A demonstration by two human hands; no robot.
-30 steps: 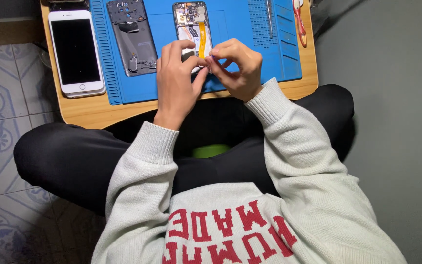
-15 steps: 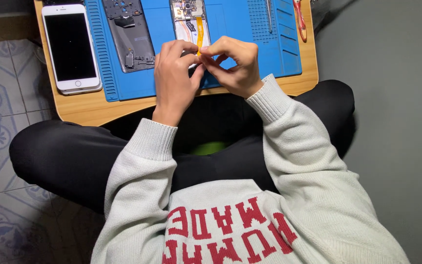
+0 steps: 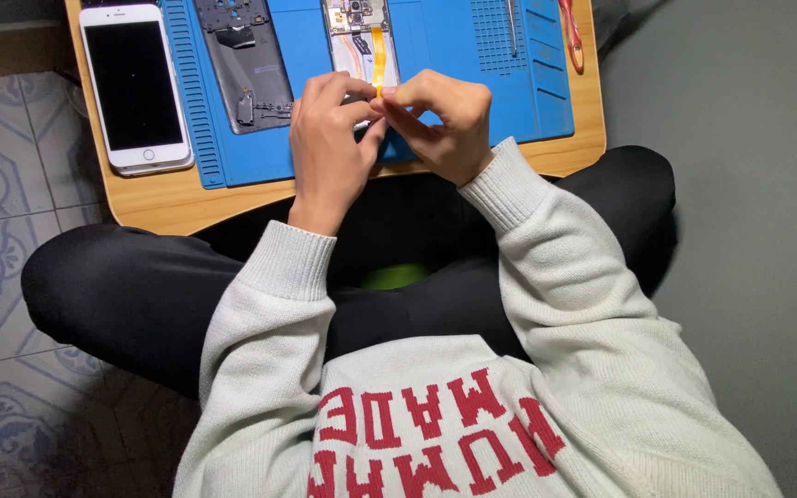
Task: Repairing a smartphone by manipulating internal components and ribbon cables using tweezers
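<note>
Both hands, left hand (image 3: 329,138) and right hand (image 3: 445,120), fingertips pinching yellow ribbon cable (image 3: 378,55) over opened phone (image 3: 362,37)

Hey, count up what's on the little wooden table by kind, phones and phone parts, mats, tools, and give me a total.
Whole phones: 1, the white smartphone, screen dark.
Opened phone parts: 2, the dark back housing and the opened phone body with an orange flex cable, under both hands.
Mats: 1, the blue repair mat.
Tools: 2, the red-handled tool and a slim metal tool.
Total: 6.
</note>
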